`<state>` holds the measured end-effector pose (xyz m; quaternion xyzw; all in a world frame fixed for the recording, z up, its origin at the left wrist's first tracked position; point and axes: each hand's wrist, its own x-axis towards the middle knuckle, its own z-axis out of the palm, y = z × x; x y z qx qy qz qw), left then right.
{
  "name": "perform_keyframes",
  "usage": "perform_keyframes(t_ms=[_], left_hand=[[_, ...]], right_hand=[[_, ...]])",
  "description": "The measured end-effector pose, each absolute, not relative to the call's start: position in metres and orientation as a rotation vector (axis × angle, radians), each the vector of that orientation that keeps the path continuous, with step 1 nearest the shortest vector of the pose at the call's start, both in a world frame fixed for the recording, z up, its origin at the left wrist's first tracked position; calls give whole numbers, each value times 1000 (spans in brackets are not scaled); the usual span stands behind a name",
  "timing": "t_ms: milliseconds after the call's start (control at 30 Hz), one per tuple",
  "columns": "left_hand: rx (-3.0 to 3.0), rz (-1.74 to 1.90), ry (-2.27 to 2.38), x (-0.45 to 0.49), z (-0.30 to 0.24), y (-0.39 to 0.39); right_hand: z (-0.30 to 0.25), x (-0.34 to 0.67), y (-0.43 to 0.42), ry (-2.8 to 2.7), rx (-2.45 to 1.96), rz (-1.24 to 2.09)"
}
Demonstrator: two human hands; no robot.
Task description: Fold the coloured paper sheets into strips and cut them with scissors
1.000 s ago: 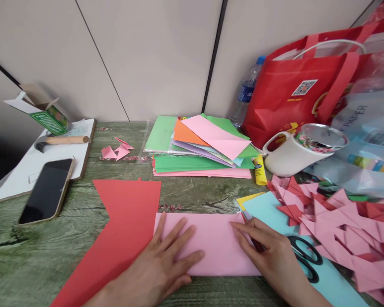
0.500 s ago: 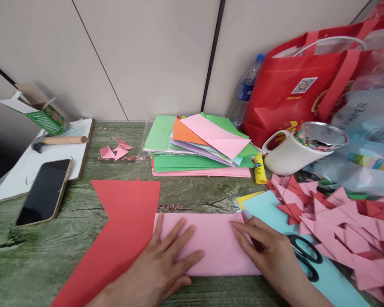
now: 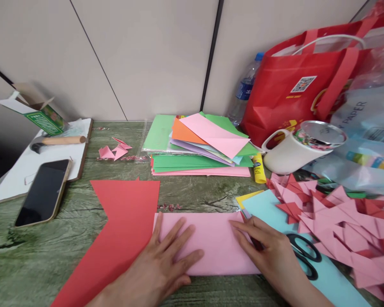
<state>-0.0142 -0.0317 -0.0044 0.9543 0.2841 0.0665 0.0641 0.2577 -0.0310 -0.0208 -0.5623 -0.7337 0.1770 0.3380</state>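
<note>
A folded pink sheet of paper (image 3: 214,249) lies flat on the table in front of me. My left hand (image 3: 171,251) rests palm down on its left part, fingers spread. At its right end my right hand (image 3: 265,245) has thumb and fingers drawn together on the paper near the upper right corner; the underside of this grip is hidden. A bit of red shows beside these fingers. Left of the pink sheet is a red paper piece (image 3: 128,221) with a notched left edge, partly under my left forearm. Black-handled scissors (image 3: 307,251) lie right of my right hand on light blue paper (image 3: 269,209).
Behind the sheet is a stack of coloured papers (image 3: 201,164) beside a yellow glue stick (image 3: 259,168). Folded pink and red pieces (image 3: 345,226) heap up at right, below a white mug (image 3: 278,157) and red bag (image 3: 288,94). A phone (image 3: 43,192) lies at left.
Both hands keep their places on the pink paper. The whole view has shifted very slightly; nothing else visibly moves.
</note>
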Motion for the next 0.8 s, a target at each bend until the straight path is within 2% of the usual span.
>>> perform_keyframes(t_ms=[433,800], left_hand=[[2942,237,825,-14,-9,-29],[3061,258,794,-16,-12,-23]], right_hand=[[-22,258,-34,-1969,-1597,238],[-13,253,-30,-1958,-1639,214]])
